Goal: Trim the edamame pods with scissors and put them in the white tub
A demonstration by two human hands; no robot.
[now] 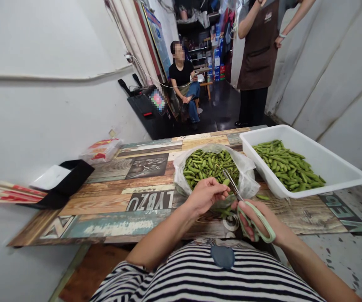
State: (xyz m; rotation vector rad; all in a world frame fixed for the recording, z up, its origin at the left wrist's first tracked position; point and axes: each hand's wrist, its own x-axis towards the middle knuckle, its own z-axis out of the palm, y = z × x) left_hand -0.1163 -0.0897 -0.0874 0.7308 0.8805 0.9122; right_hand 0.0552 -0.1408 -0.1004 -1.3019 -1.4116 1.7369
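Between the thumb and fingers of my left hand is a green edamame pod. My right hand grips scissors with pale green handles, their metal blades pointing up and left beside the pod. Just beyond both hands, a clear plastic bag stands open, full of edamame pods. To its right a white plastic tub holds more edamame pods. One loose pod lies on the table between bag and tub. Green bits lie under my hands, partly hidden.
The table has a patchwork wood print. On its left are a black holder with chopsticks and a plastic-wrapped packet. Beyond it sit a seated person, a standing person in a brown apron and a black machine.
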